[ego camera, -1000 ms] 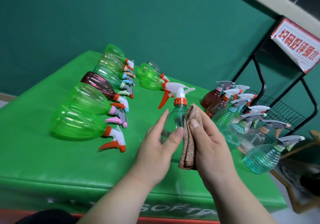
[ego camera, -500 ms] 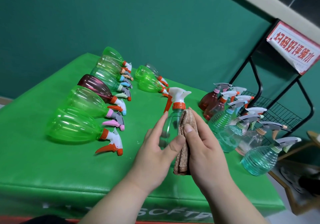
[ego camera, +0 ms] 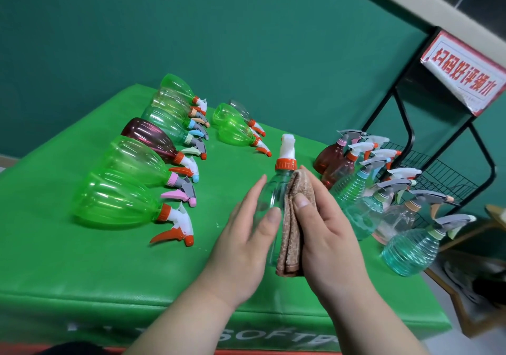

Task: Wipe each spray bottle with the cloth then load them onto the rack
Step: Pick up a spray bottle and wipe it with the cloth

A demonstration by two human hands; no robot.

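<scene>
Turning between the hands, the clear spray bottle [ego camera: 275, 198] is now showing its white nozzle end-on where a second ago the orange trigger was sticking out leftward. The left hand [ego camera: 243, 242] is grasping it while the right hand [ego camera: 328, 234] is pressing the brown cloth [ego camera: 291, 226] against its side; wiping is probably continuing, with the rack [ego camera: 449, 179] waiting beyond the right hand.

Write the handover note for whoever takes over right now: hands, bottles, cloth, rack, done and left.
Left hand: steadies the clear bottle, upright, orange collar.
Right hand: presses the folded brown cloth on that bottle's side.
On the green mat: lying bottles at left, standing bottles at right beside the black wire rack.
Done: wipe under way.
Left: finish it, wipe the others, load the rack; its visible shelf shows no bottle.
</scene>
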